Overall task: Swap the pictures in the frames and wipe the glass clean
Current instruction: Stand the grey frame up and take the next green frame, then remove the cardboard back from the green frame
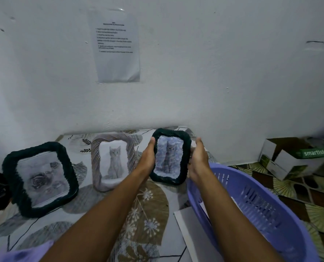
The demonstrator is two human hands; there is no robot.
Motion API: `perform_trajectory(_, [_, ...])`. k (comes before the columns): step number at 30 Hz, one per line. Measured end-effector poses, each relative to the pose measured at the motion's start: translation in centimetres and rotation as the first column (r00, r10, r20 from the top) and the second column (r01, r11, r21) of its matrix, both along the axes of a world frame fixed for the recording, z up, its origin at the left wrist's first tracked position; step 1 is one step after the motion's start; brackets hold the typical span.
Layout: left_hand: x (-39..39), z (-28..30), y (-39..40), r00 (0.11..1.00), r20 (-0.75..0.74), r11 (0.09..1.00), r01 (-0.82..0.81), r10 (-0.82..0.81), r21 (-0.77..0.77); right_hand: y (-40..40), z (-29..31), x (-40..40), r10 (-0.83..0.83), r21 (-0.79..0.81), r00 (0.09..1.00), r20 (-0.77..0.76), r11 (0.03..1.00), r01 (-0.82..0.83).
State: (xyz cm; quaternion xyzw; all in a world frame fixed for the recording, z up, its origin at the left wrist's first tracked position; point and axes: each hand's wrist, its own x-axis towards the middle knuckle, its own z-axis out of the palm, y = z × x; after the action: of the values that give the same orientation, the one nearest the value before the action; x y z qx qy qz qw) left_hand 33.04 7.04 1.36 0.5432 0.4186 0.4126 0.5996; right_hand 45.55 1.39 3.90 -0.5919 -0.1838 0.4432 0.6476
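Small dark-green woven frame [170, 157] with cat picture held upright above leaf-patterned floor mat [148, 205]; left hand [148, 157] and right hand [198, 159] fingers curled round its sides. Pale twisted frame [111, 163] and large dark frame [40, 178] stand assembled left. Progress judged indeterminate; no cloth visible.
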Motion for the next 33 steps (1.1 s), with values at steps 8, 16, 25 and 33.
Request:
perform_trajectory(8, [-5.0, 5.8, -2.8, 0.946, 0.097, 0.925, -0.322, 0.308, 0.202, -3.4, 5.5, -1.7, 0.076, 0.253, 0.98, 0.186, 0.96, -0.122])
perform_trajectory(16, [-13.7, 2.4, -10.5, 0.897, 0.082, 0.898, -0.438, 0.434, 0.033, -9.5, 2.6, -6.7, 0.351, 0.254, 0.926, 0.139, 0.891, -0.376])
perform_trajectory(25, [-15.0, 4.3, -16.7, 0.916, -0.106, 0.882, -0.334, 0.387, 0.331, -13.7, 1.3, -12.6, 0.273, 0.198, 0.827, 0.491, 0.89, -0.411])
perform_trajectory(33, [-14.9, 6.0, -17.3, 0.898, 0.07, 0.888, -0.44, 0.435, 0.133, -15.2, 1.4, -16.1, 0.028, 0.272, 0.637, 0.771, 0.889, -0.369])
